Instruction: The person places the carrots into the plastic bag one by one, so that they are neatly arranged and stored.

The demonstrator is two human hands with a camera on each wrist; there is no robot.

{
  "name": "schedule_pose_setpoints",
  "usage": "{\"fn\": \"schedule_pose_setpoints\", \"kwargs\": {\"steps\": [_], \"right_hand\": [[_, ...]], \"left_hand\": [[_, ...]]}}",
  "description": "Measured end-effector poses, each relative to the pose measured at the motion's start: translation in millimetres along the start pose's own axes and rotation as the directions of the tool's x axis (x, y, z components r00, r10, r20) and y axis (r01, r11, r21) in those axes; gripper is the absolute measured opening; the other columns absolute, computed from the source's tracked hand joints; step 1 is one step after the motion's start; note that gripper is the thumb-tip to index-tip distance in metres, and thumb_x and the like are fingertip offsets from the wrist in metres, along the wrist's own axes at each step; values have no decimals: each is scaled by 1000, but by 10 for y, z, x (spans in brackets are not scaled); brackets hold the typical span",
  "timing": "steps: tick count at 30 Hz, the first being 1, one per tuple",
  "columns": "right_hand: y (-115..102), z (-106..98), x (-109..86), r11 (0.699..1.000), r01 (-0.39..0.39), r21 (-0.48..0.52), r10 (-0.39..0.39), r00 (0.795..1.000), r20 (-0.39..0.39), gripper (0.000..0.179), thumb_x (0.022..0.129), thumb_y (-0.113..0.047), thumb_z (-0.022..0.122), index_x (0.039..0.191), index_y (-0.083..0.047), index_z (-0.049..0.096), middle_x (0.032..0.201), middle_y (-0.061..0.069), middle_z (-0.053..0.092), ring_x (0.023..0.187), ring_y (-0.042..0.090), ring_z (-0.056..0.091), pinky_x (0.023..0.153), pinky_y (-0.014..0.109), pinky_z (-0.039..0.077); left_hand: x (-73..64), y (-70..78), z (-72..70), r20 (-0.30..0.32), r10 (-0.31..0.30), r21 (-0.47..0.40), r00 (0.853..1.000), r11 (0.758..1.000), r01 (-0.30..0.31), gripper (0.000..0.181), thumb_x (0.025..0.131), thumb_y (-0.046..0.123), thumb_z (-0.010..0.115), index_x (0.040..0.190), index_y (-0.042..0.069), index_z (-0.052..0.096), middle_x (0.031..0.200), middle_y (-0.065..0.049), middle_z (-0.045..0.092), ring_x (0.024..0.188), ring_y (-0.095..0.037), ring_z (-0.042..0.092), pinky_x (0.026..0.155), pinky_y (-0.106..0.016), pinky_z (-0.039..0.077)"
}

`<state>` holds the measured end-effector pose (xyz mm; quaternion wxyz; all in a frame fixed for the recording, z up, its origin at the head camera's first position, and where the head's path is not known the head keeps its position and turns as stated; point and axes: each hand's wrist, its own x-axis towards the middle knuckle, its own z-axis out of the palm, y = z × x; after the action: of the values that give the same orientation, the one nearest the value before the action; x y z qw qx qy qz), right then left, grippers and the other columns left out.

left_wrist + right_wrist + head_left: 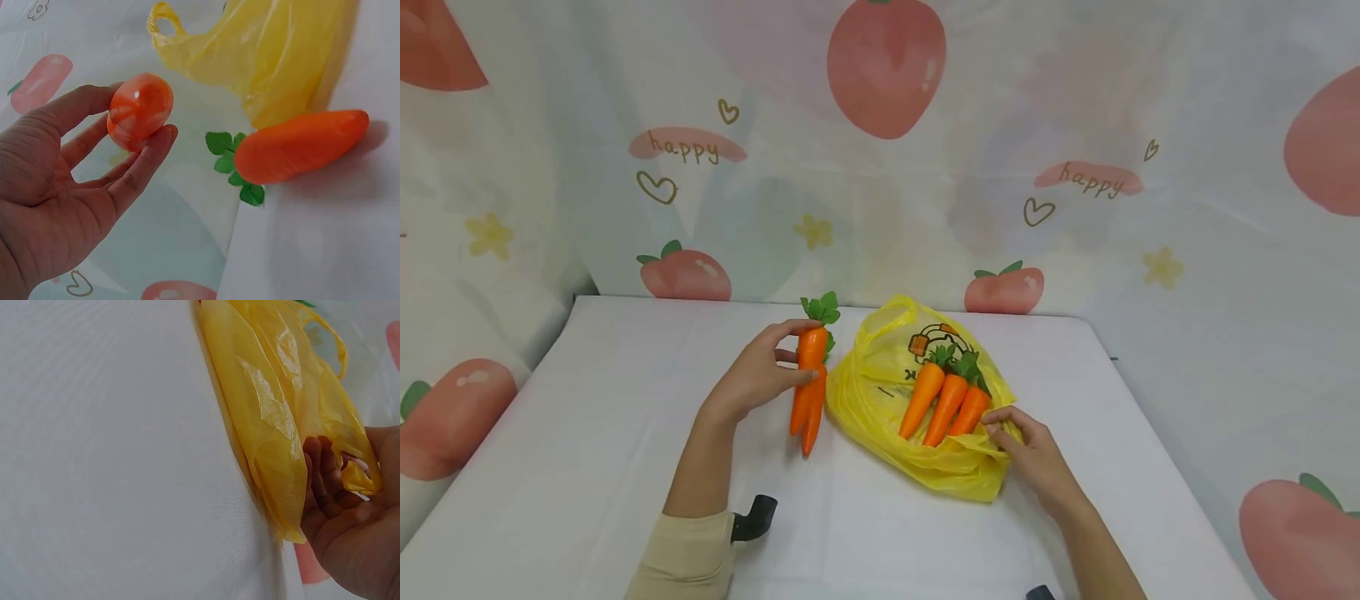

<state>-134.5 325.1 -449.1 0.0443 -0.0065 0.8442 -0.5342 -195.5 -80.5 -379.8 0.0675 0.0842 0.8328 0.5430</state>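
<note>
My left hand (754, 377) holds an orange carrot (812, 347) with green leaves between thumb and fingertips; the left wrist view shows this carrot end-on. A second leafy carrot (300, 147) lies on the table just beyond it, partly overlapped by the held one in the head view. To the right, a yellow plastic bag (868, 392) lies spread with a printed cartoon. Three carrots (950, 403) lie side by side at its opening, leaves pointing away from me. At the bag's right edge my right hand (1037, 454) pinches the film, close to a handle loop (359, 478).
A white cloth covers the table (587, 433). Behind it and at both sides hangs a backdrop (880, 208) printed with fruit, hearts and flowers. A black piece (756, 518) sticks out from the left sleeve (685, 546).
</note>
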Motion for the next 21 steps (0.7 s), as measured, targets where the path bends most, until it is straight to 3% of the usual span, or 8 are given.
{"fn": "schedule_pose_setpoints", "kwargs": {"steps": [11, 21], "right_hand": [[13, -4, -8, 1000, 4, 12, -4, 1000, -3, 24, 107, -15, 59, 125, -1, 64, 121, 13, 60, 109, 25, 49, 85, 22, 49], [4, -2, -3, 1000, 4, 24, -4, 1000, -1, 24, 107, -15, 58, 125, -1, 64, 121, 14, 60, 108, 25, 49, 84, 23, 49]], "left_hand": [[-18, 240, 168, -4, 25, -48, 1000, 999, -25, 65, 90, 4, 80, 145, 29, 57, 147, -2, 46, 121, -32, 56, 88, -43, 59], [-28, 408, 320, 43, 65, -59, 997, 996, -62, 63, 90, 7, 80, 144, 31, 58, 144, -2, 47, 118, -33, 56, 83, -42, 60]]}}
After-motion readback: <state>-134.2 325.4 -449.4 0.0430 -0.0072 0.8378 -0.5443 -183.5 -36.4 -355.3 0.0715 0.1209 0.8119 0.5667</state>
